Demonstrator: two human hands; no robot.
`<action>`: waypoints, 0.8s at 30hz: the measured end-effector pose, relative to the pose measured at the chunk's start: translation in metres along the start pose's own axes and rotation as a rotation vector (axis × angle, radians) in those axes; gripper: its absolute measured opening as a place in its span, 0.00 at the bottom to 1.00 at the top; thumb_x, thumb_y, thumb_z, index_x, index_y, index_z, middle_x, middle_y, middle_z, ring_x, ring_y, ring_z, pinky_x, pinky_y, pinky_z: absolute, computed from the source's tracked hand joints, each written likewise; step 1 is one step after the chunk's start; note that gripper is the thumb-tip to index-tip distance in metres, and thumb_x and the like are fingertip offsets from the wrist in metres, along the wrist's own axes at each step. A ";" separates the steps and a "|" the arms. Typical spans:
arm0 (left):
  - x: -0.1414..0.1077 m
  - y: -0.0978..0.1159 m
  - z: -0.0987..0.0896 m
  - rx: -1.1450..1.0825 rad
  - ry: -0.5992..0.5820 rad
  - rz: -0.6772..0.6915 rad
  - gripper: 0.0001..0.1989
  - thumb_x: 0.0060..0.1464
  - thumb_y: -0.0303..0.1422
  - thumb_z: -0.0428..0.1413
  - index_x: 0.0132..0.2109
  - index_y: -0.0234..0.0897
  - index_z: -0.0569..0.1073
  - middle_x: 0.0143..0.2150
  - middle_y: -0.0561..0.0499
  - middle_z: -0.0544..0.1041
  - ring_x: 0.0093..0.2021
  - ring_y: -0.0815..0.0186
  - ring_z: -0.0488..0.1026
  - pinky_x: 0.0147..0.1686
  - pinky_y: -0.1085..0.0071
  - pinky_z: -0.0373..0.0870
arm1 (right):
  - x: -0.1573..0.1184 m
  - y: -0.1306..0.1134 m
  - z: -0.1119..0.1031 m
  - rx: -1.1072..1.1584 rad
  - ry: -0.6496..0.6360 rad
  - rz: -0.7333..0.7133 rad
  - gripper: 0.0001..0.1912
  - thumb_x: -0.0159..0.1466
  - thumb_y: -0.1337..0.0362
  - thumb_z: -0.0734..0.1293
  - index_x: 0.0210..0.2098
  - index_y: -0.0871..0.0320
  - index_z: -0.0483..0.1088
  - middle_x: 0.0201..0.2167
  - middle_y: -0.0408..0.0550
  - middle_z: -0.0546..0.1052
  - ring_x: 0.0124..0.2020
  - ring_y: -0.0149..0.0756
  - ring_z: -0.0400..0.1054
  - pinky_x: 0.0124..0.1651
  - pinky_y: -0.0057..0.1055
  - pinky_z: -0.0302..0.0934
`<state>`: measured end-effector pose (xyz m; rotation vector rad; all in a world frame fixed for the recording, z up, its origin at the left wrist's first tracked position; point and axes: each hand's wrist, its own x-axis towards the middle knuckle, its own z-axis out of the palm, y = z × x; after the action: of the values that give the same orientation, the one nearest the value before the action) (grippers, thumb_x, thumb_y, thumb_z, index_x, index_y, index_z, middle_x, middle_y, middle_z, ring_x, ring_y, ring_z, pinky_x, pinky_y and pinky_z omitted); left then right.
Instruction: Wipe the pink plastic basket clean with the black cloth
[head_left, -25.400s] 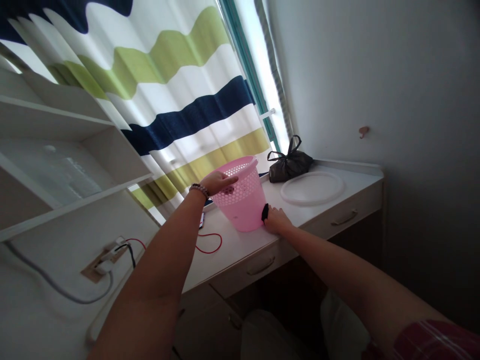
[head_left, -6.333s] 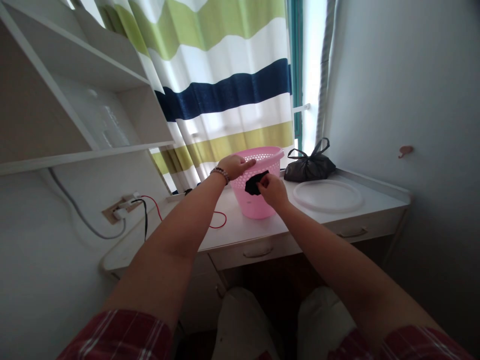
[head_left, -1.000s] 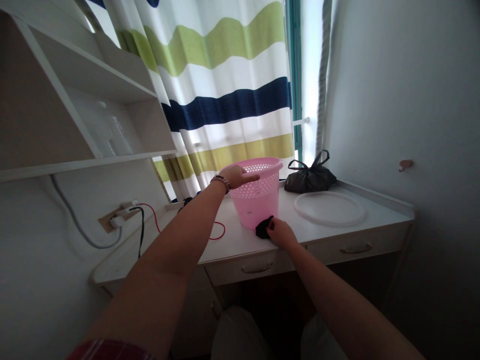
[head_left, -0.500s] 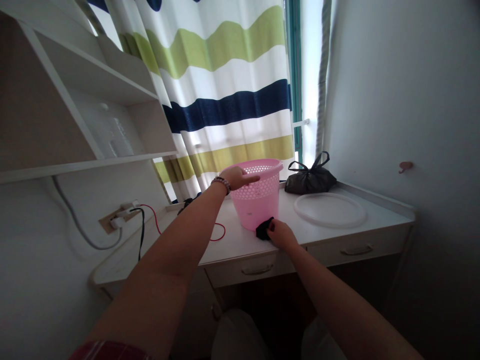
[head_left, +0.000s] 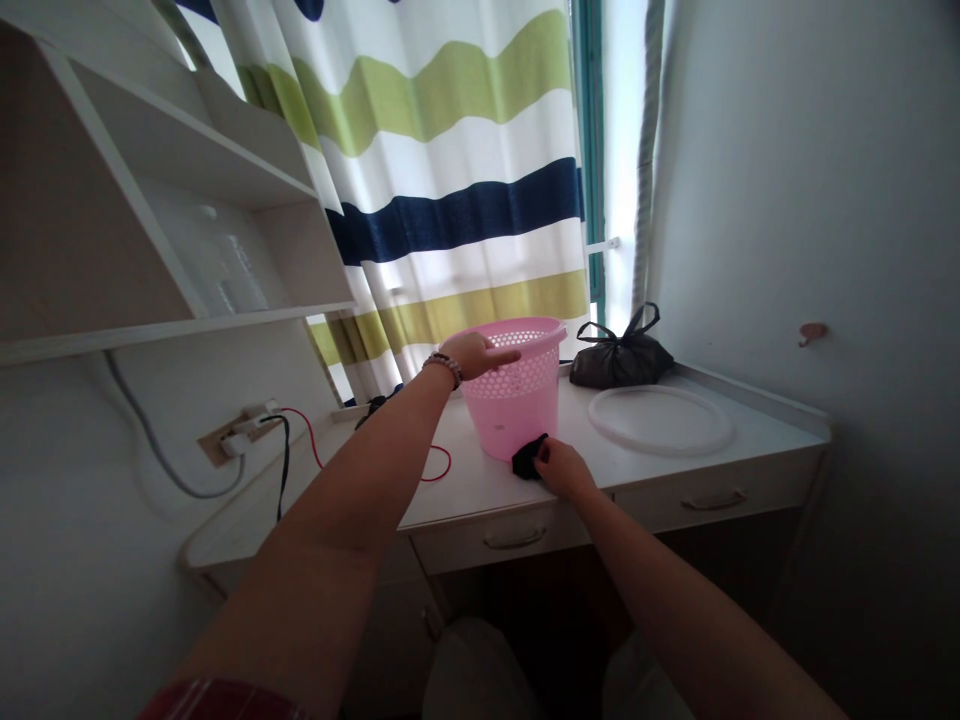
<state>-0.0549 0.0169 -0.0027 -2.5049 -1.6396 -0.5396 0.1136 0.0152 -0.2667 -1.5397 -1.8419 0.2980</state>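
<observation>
A pink plastic basket (head_left: 517, 415) with a perforated upper wall stands upright on the white desk. My left hand (head_left: 474, 356), wearing a beaded bracelet, is closed over its near-left rim; the thumb and part of the fingers show on the outside. Low at the basket's front, my right hand (head_left: 562, 466) pinches a small crumpled black cloth (head_left: 528, 459) between thumb and fingers. The cloth bears against the basket's lower wall, close to the desk top. My right palm hides part of it.
To the right lies a white ring (head_left: 660, 447) on the desk (head_left: 480, 500), with a tied black plastic bag (head_left: 621, 362) behind it. A red cable (head_left: 448, 462) runs at the left from a wall socket (head_left: 232, 438). Shelves (head_left: 180, 325) overhang the left side; a curtain (head_left: 465, 200) hangs behind.
</observation>
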 end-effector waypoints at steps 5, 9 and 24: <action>0.004 -0.005 0.003 0.009 -0.001 0.001 0.31 0.43 0.60 0.46 0.28 0.35 0.76 0.21 0.49 0.73 0.25 0.66 0.68 0.25 0.71 0.58 | 0.001 0.001 0.001 0.007 0.002 -0.005 0.09 0.56 0.58 0.64 0.30 0.58 0.66 0.26 0.45 0.70 0.27 0.29 0.60 0.28 0.27 0.44; 0.007 -0.007 0.005 0.038 -0.006 0.003 0.34 0.42 0.62 0.45 0.28 0.35 0.76 0.22 0.49 0.73 0.23 0.68 0.67 0.26 0.72 0.58 | 0.000 0.001 0.002 0.032 0.021 -0.017 0.08 0.56 0.59 0.64 0.30 0.58 0.66 0.25 0.45 0.70 0.27 0.30 0.60 0.28 0.27 0.44; 0.014 -0.004 0.002 0.100 -0.088 0.030 0.34 0.45 0.61 0.44 0.27 0.34 0.76 0.21 0.47 0.71 0.22 0.66 0.65 0.24 0.70 0.55 | 0.052 -0.086 -0.083 0.363 0.403 -0.259 0.09 0.59 0.59 0.58 0.32 0.58 0.62 0.26 0.45 0.69 0.26 0.32 0.59 0.30 0.29 0.50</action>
<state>-0.0528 0.0308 -0.0007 -2.5089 -1.6122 -0.3400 0.0984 0.0193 -0.1371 -1.0142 -1.5425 0.1716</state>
